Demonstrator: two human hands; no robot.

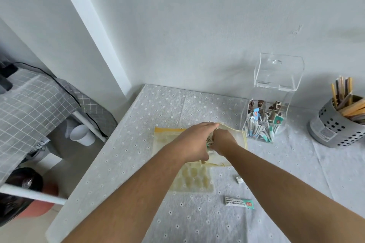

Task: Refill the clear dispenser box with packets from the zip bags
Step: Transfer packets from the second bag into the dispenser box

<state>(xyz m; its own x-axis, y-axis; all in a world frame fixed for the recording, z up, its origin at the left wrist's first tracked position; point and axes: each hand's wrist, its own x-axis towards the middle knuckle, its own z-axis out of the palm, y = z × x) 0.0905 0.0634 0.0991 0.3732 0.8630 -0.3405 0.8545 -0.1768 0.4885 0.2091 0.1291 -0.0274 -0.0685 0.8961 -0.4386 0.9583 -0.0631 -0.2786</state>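
both hands meet at the centre of the view over a zip bag with a yellow seal strip, lying flat on the tabletop that wears a pale cloth with small white flowers. the left hand reaches in from about 7 o'clock and its fingers pinch the bag's upper lip, lifting the mouth open. the right hand comes from about 4 o'clock and is pushed into that mouth; its fingers are curled shut around a few packets, white with a bit of teal print showing between the two hands. how many packets it holds cannot be told.

a second zip bag lies just beneath the wrists toward 6 o'clock, with rounded pale yellowish pieces inside. at about 5 o'clock from the hands a white-and-teal packet lies loose on the cloth, and a small white scrap sits between it and the first bag.

the clear dispenser box stands at 2 o'clock from the hands, near the wall, its hinged lid tipped up and open. brown, blue and teal packets fill its lower part and spill out at its base, just beside the bag's right edge.

at 3 o'clock, well apart, a perforated metal holder carries wooden sticks.
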